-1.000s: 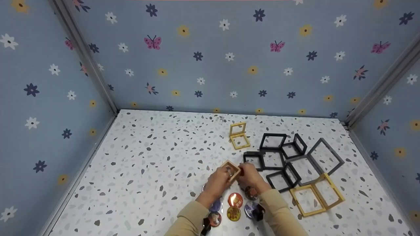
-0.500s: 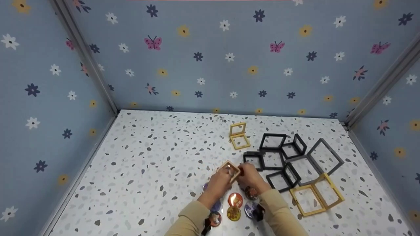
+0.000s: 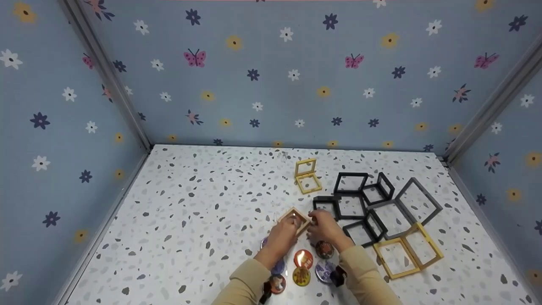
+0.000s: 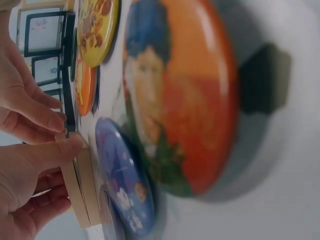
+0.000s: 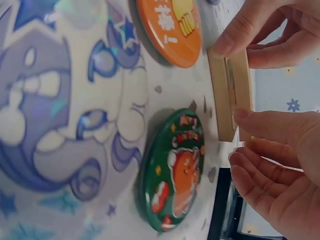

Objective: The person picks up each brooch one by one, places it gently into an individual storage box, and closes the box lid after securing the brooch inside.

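Observation:
A light wooden square display frame (image 3: 303,228) is tilted between both hands, its two halves parted by a narrow seam that shows in both wrist views. My left hand (image 3: 283,236) grips the frame's left side, thumb on one face and fingers behind. At the opposite corner is my right hand (image 3: 326,230); its thumb (image 5: 245,119) presses the wood beside the seam and the index fingertip lies close to the frame's end. The other right fingers are loosely bent. Below the hands lie round badges, including an orange one (image 3: 303,259), a yellow one (image 3: 301,276) and a green one (image 5: 172,172).
To the right stand several opened frames: black ones (image 3: 352,206), a grey one (image 3: 413,231) and a gold one (image 3: 397,277). A small gold frame (image 3: 308,173) stands farther back. Patterned panels (image 3: 271,76) enclose the speckled table (image 3: 190,212).
My right hand has shifted slightly right at the frame's corner, with a wider gap between its thumb and index finger. The left hand keeps its grip. The head view has tilted a little.

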A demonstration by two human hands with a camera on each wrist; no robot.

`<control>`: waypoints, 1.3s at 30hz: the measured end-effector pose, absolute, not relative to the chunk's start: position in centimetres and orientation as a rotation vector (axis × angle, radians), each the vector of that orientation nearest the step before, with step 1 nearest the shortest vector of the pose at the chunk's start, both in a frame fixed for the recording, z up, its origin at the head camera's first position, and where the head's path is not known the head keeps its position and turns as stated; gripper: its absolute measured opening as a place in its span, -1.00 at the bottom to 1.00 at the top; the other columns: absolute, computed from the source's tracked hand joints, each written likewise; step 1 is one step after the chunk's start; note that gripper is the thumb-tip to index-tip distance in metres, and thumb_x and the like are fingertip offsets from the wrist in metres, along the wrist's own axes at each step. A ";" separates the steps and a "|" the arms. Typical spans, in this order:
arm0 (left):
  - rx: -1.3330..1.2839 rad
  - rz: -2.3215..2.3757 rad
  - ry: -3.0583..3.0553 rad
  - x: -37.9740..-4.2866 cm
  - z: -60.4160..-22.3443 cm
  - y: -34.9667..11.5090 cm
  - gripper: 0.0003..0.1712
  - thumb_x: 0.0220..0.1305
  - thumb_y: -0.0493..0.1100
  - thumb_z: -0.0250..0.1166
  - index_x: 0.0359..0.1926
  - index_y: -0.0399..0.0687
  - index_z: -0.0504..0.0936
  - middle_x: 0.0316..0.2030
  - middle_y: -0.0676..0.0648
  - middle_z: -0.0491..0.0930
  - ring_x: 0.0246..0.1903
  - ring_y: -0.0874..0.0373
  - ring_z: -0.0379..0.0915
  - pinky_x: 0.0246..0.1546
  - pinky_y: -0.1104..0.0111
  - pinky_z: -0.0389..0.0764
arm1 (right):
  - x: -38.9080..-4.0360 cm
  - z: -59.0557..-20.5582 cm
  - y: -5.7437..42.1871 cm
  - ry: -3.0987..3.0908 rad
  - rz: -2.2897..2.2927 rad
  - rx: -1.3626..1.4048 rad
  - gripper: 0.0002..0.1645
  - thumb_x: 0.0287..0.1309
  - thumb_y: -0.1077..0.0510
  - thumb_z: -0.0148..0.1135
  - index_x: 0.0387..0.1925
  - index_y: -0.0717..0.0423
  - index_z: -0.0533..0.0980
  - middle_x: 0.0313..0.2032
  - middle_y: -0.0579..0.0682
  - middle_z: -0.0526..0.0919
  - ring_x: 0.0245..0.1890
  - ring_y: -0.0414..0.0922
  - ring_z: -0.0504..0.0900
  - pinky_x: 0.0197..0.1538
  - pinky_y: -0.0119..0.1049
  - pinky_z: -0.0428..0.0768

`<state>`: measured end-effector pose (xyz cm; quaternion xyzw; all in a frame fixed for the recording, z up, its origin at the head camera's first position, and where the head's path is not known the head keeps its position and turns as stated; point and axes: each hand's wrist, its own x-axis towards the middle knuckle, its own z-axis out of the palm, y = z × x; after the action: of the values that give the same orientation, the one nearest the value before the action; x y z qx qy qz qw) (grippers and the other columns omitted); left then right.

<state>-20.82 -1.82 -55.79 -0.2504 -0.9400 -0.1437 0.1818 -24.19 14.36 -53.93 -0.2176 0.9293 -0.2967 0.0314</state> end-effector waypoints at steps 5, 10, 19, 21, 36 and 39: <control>-0.706 -0.379 -2.645 -21.0 -55.7 -2.5 -0.86 -0.05 -0.39 0.25 -0.37 -0.20 0.60 -0.35 -0.10 0.54 -0.32 0.05 0.48 -0.37 0.33 0.53 | -24.0 -53.5 14.7 2.880 -0.921 -0.691 -0.61 -0.18 0.36 0.30 -0.21 0.45 0.47 -0.41 0.16 0.50 -0.40 -0.02 0.48 -0.33 -0.15 0.48; -0.691 -0.439 -2.729 -21.2 -55.3 -3.3 -0.92 0.07 -0.33 0.23 -0.36 -0.22 0.61 -0.39 -0.14 0.50 -0.39 0.02 0.48 -0.43 0.30 0.52 | -23.7 -52.7 15.2 2.891 -0.938 -0.725 -0.62 -0.15 0.36 0.32 -0.20 0.44 0.48 -0.38 0.17 0.49 -0.37 0.03 0.52 -0.29 -0.15 0.51; -0.686 -0.406 -2.788 -22.0 -54.9 -5.1 -0.81 0.03 -0.43 0.21 -0.26 -0.27 0.60 -0.29 -0.20 0.51 -0.30 -0.03 0.48 -0.30 0.26 0.53 | -23.6 -50.8 16.5 2.980 -0.917 -0.772 -0.69 -0.13 0.36 0.32 -0.24 0.36 0.54 -0.33 0.15 0.51 -0.41 0.01 0.53 -0.35 -0.18 0.52; -0.678 -0.363 -2.791 -22.2 -54.8 -5.6 -0.75 -0.04 -0.46 0.23 -0.25 -0.27 0.60 -0.29 -0.19 0.50 -0.29 -0.03 0.47 -0.29 0.28 0.53 | -23.7 -50.4 16.8 3.015 -0.901 -0.778 -0.70 -0.13 0.36 0.32 -0.24 0.35 0.53 -0.33 0.13 0.51 -0.41 0.00 0.52 -0.36 -0.18 0.51; -0.642 -0.250 -2.772 -23.2 -55.1 -9.3 -0.82 0.00 -0.49 0.16 -0.32 -0.30 0.57 -0.24 -0.20 0.48 -0.26 -0.03 0.46 -0.26 0.28 0.50 | -25.4 -49.0 18.7 3.304 -0.687 -0.647 -0.65 -0.22 0.37 0.35 -0.26 0.30 0.51 -0.33 0.14 0.48 -0.32 0.08 0.50 -0.27 -0.07 0.50; -0.641 -0.180 -2.769 -23.3 -55.1 -10.0 -0.87 -0.05 -0.51 0.18 -0.43 -0.29 0.57 -0.28 -0.17 0.48 -0.31 0.00 0.45 -0.31 0.30 0.51 | -25.8 -49.1 18.8 3.305 -0.631 -0.624 -0.63 -0.22 0.35 0.37 -0.25 0.29 0.51 -0.36 0.13 0.46 -0.38 0.06 0.50 -0.33 -0.08 0.49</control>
<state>-23.28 -9.96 -55.10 -0.2225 -0.9618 -0.0625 0.1465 -25.85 18.81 -49.05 -0.1807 0.9563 -0.1825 -0.1400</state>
